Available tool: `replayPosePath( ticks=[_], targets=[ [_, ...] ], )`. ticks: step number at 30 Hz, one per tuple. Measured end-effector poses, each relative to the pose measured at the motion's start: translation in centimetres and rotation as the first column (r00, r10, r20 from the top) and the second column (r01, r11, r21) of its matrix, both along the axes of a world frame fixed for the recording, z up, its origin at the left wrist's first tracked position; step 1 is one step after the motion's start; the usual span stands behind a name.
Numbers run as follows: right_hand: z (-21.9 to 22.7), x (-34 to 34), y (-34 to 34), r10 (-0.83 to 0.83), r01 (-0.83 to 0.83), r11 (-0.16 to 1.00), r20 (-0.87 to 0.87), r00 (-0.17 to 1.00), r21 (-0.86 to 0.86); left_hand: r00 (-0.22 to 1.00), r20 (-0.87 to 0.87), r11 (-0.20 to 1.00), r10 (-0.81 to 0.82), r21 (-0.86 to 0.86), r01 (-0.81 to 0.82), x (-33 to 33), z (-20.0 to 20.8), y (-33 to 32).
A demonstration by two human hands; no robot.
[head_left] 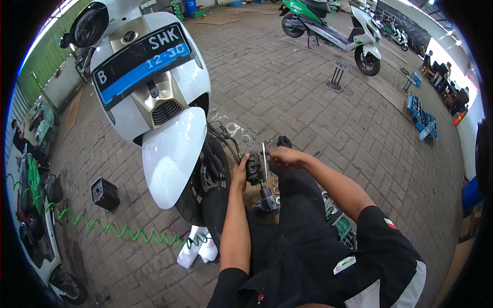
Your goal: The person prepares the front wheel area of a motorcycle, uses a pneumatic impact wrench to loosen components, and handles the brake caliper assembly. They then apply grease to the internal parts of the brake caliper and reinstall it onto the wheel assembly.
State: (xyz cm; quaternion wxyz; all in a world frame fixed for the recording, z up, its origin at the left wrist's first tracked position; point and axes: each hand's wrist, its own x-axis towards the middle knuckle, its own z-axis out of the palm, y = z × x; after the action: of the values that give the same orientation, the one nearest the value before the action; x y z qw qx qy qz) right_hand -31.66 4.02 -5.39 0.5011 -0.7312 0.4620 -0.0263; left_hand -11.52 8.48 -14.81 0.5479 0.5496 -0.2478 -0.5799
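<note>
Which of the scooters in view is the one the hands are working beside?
The white scooter with the gold front trim, at the upper left. Both hands meet at its front wheel; the green-and-white scooter stands far off.

Most of the left hand (239, 173) lies behind the dark brake caliper (255, 172) it grips, so the fingers on the far side cannot be seen. The right hand (285, 156) shows only its back; its fingertips and whatever they pinch on the thin rod (264, 156) are hidden. Below both hands, a small dark tool (267, 199) is too blurred to identify. Just left of the left hand, the front wheel (205, 179) is largely covered by the white mudguard (172, 154), and the brake disc behind is barely readable. Right of the right hand, a green crate (341, 226) is mostly hidden by the arm and knee.
</note>
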Motion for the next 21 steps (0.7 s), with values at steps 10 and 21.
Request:
replayPosePath(
  ticks=[10, 21],
  targets=[
    [-3.8, -3.2, -1.1, 0.323, -0.425, 0.828, -0.308, 0.895, -0.366, 0.997, 0.080, 1.000, 0.013, -0.026, -0.011, -0.3, -0.8, -1.4],
    [-3.3, -4.4, 0.3, 0.282, -0.407, 0.799, -0.322, 0.904, -0.443, 1.000, -0.004, 0.994, -0.014, -0.110, 0.013, -1.4, 0.2, -0.8]
  ],
)
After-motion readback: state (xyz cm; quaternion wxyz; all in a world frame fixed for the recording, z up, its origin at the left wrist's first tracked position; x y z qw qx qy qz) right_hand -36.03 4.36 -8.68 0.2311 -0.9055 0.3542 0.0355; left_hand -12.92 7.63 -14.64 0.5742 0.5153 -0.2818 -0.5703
